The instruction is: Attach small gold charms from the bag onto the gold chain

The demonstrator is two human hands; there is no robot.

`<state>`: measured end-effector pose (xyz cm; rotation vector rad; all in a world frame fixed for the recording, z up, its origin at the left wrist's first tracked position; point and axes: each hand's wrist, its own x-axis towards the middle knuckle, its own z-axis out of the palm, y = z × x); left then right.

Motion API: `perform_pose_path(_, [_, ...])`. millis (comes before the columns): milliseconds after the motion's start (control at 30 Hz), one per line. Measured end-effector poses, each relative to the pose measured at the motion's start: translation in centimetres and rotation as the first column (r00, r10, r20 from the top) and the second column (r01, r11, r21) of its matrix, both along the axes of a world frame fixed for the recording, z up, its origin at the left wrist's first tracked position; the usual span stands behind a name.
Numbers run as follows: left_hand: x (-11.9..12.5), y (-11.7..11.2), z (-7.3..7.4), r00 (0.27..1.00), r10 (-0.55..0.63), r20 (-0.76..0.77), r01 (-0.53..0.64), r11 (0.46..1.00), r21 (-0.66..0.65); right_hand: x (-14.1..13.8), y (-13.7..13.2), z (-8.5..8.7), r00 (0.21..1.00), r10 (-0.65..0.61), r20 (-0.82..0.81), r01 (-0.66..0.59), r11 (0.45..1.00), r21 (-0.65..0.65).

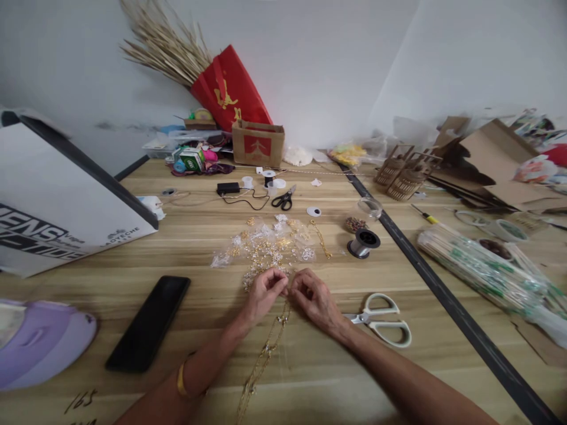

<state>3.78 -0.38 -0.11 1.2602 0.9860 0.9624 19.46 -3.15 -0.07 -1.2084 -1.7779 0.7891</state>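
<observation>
My left hand and my right hand meet nearly fingertip to fingertip over the table, both closed in a pinch. A thin gold chain with small clear beads runs up to their fingertips from the table's front edge. Exactly where each finger grips it is too small to make out. Just beyond the hands lies a spread of small gold and clear beads, some in little plastic bags. White-handled scissors lie beside my right wrist, their blades partly hidden by it.
A black phone lies left of my left arm. Right of the beads are a wire spool, a tipped jar and a short gold chain. Black scissors lie farther back. Bundled sticks in plastic lie at right.
</observation>
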Motion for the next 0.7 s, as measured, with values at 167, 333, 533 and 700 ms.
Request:
perform_pose_path(167, [-0.11,-0.12,0.32,1.0,0.0,-0.001,0.0,1.0,0.021,-0.09,-0.04,-0.06,1.0,-0.023,-0.021,0.023,0.999,-0.026])
perform_pose_path(333, [0.12,-0.33,0.58,0.997,-0.009,-0.07,0.014,0.997,0.073,-0.45,-0.3,-0.21,0.984,-0.054,-0.169,0.003,0.957,-0.29])
perform_pose_path(533, [0.28,-0.52,0.23,0.993,-0.022,-0.12,0.039,0.988,0.148,-0.59,0.0,-0.74,0.896,-0.066,-0.44,-0.127,0.909,-0.396])
perform_pose_path(700, [0.26,-0.51,0.2,0.997,-0.003,-0.073,0.011,0.995,0.098,-0.46,0.32,-0.59,0.864,-0.08,-0.497,-0.148,0.903,-0.403])
